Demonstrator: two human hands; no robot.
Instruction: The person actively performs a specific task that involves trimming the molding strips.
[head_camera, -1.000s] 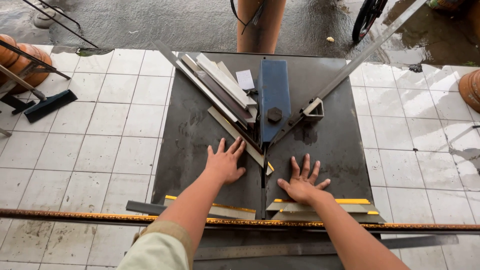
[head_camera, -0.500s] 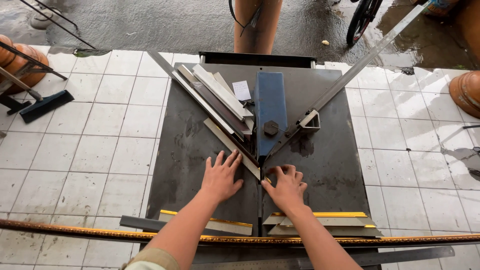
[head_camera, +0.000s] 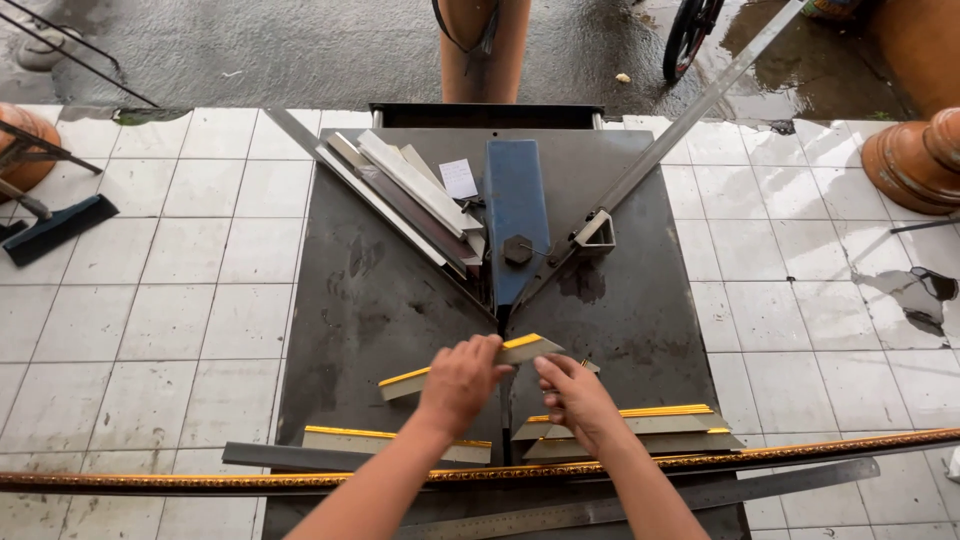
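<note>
A short moulding piece (head_camera: 525, 349) with a gold edge and mitred ends lies slanted over the middle of the dark metal table (head_camera: 380, 300). My left hand (head_camera: 460, 385) is closed over its middle. My right hand (head_camera: 575, 400) pinches its right end with curled fingers. Just beyond the hands a blue bar (head_camera: 515, 200) with a hex nut runs down the table's centre line, between two angled guide rails. More cut gold-edged pieces lie near me, one on the left (head_camera: 350, 440) and a few on the right (head_camera: 650, 425).
A stack of pale moulding lengths (head_camera: 410, 190) rests on the left rail, and a long metal rail (head_camera: 690, 110) runs up right. A long ornate gold strip (head_camera: 200, 480) and a steel ruler (head_camera: 700, 495) cross the near edge. A person's legs (head_camera: 485, 50) stand opposite. Clay pots (head_camera: 915, 160) stand at right.
My hands were flat with spread fingers on the table. They have moved towards the centre, closed, and now hold a gold-edged moulding piece slanted across the middle.
</note>
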